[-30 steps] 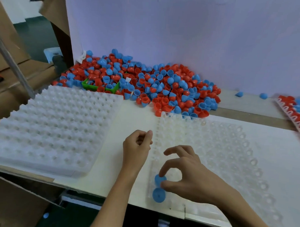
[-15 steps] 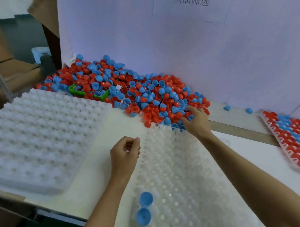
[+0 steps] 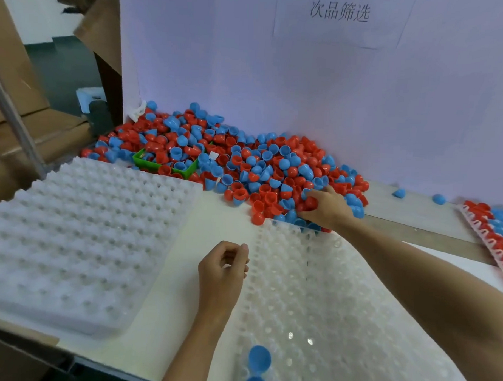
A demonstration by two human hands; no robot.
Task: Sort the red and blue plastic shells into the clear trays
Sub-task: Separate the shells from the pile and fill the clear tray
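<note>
My right hand (image 3: 326,207) buried in heap of red and blue plastic half-shells (image 3: 274,168), fingers curled, grabbing shells. Left hand (image 3: 225,266) loosely curled, holding nothing. Pickup step; next: carry to clear dimpled plastic tray (image 3: 326,301), seat beside two blue shells (image 3: 258,358).

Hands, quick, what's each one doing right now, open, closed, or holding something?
Left hand: fingers loosely curled, holding nothing visible; open.
Right hand: in the pile of red and blue plastic shells; grip cannot be told.

Shells (image 3: 276,174) were smooth, glossy plastic; trays (image 3: 340,293) translucent, shiny moulded plastic; backboard (image 3: 305,92) matt paper.
</note>
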